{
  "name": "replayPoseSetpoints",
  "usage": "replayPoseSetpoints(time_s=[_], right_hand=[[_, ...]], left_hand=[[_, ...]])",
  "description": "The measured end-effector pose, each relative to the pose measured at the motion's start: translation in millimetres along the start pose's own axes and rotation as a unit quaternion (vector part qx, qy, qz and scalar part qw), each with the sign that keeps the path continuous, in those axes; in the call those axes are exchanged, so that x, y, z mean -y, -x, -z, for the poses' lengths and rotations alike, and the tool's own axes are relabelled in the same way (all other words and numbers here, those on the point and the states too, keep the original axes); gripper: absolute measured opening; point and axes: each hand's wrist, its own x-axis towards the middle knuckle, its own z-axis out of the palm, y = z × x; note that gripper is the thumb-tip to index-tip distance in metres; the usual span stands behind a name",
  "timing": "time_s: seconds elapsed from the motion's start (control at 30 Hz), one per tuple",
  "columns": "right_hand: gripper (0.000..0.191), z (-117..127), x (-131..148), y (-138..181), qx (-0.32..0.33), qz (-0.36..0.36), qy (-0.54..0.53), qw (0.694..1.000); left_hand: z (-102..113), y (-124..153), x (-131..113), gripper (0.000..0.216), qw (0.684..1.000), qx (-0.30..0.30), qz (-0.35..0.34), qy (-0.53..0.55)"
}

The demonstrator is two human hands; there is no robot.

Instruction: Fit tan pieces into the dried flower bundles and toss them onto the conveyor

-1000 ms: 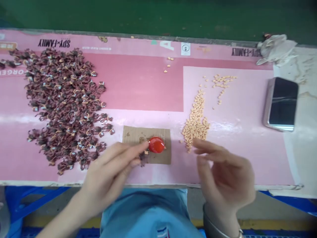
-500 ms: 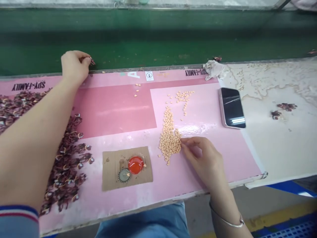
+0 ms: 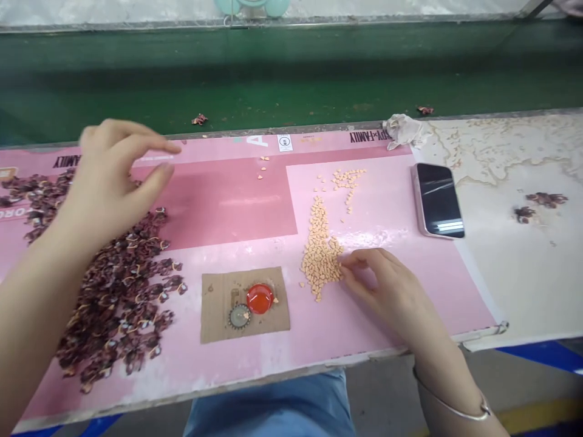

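My left hand (image 3: 118, 182) hangs half-open, empty, over maroon clusters (image 3: 132, 297). My right hand (image 3: 392, 288) pinches at tan pellets (image 3: 321, 261), contents unclear; a red dish (image 3: 260, 298) sits between.

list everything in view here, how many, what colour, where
Maroon pieces: many, maroon, heaped left; two on green strip, few at right
Pellets: many, tan, sheet's middle-right
Cardboard: one, brown, sheet's near side
Dish: one, red, on cardboard
Toothed cap: one, grey, beside dish
Phone: one, black-screened, sheet's right side
Crumpled wrap: one, whitish, table's far edge
Sheet: one, pink, on table
Table: one, off-white, bare at right
Green strip: one, green, beyond table
Unclear object: one, mint, top edge
Garment: one, blue, below table
Bracelet: one, silver, right wrist
Left hand: one, bare, open, left
Right hand: one, bare, fingertips at pellets
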Motion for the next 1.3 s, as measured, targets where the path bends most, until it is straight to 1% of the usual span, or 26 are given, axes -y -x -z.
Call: replayPoseSetpoints(time_s=[0.03,0.07,0.13,0.17,0.2,0.27,0.33,0.4,0.47,0.53,0.67,0.73,0.8,0.87,0.93,0.97,1.0,1.03,1.07,1.1,1.17,1.3], right_hand=[[0.005,2.9,-0.2,2.1,0.005,-0.005,-0.008,1.000],[0.004,5.3,0.0,4.8,0.008,-0.010,-0.014,1.000],[0.005,7.9,1.1,11.6,0.014,-0.019,-0.021,1.000],[0.005,7.8,2.0,15.2,0.014,-0.023,-0.023,0.999],[0.005,6.6,2.9,18.6,0.012,-0.026,-0.022,0.999],[0.004,1.7,4.9,24.2,-0.009,-0.026,-0.009,1.000],[0.002,-4.7,6.9,27.5,-0.042,-0.022,0.009,0.999],[0.004,-10.3,9.0,28.4,-0.063,-0.015,0.022,0.998],[0.009,-13.8,10.6,27.6,-0.068,-0.003,0.028,0.997],[0.013,-15.1,11.0,26.1,-0.068,0.014,0.033,0.997],[0.016,-14.0,7.1,23.6,-0.071,0.038,0.028,0.996],[0.015,-13.6,5.9,23.5,-0.080,0.035,0.014,0.996],[0.014,-13.9,10.1,24.4,-0.097,0.013,-0.011,0.995],[0.018,-14.7,23.5,26.0,-0.121,-0.020,-0.083,0.989],[0.024,-15.8,45.9,26.8,-0.122,-0.031,-0.197,0.972],[0.024,-16.6,59.1,26.6,-0.106,-0.016,-0.242,0.964],[0.024,-17.8,72.6,25.8,-0.079,0.000,-0.313,0.946],[0.025,-19.4,85.3,24.5,-0.054,0.009,-0.364,0.930],[0.027,-21.5,96.3,22.9,-0.041,0.021,-0.398,0.916],[0.028,-23.9,105.2,21.1,-0.036,0.024,-0.425,0.904],[0.029,-29.2,115.9,18.2,-0.038,0.022,-0.449,0.893],[0.027,-36.6,119.6,17.2,-0.046,0.017,-0.438,0.898]], left_hand=[[10.5,22.2,-4.7,0.045,1.000,0.003,-0.030,0.009],[20.1,44.5,-8.5,0.042,0.999,-0.007,-0.040,0.011],[33.4,87.4,-15.0,0.032,0.999,0.016,-0.044,0.016],[36.3,107.0,-18.5,0.028,0.999,0.021,-0.032,0.018],[36.7,125.0,-22.5,0.023,0.999,0.030,-0.014,0.017],[30.8,154.8,-32.4,0.018,0.999,0.031,0.014,-0.001],[20.1,175.8,-43.6,0.017,0.999,0.023,0.015,-0.036],[9.5,188.5,-53.7,0.017,0.997,0.005,0.005,-0.074],[2.4,195.0,-61.1,0.018,0.995,-0.014,-0.002,-0.097],[-0.3,197.6,-66.0,0.018,0.994,-0.020,-0.007,-0.106],[4.5,197.9,-77.9,0.026,0.996,-0.021,-0.007,-0.091],[7.7,196.5,-90.7,0.027,0.997,-0.028,-0.007,-0.069],[7.9,193.5,-108.5,0.026,0.999,-0.027,-0.019,-0.026],[3.4,189.2,-128.3,0.026,0.999,-0.017,-0.030,0.039],[-4.4,184.6,-145.8,0.022,0.993,-0.014,-0.032,0.111],[-8.6,182.6,-152.5,0.019,0.988,-0.015,-0.028,0.148],[-12.5,181.1,-157.6,0.016,0.982,-0.015,-0.022,0.186],[-15.6,179.9,-161.0,0.013,0.975,-0.015,-0.015,0.223],[-17.8,179.3,-162.9,0.011,0.967,-0.015,-0.005,0.255],[-18.9,179.0,-163.4,0.011,0.960,-0.014,0.007,0.281],[-18.6,179.3,-162.2,0.013,0.951,-0.015,0.024,0.309],[-15.8,180.8,-159.2,0.018,0.952,-0.023,0.045,0.303]])
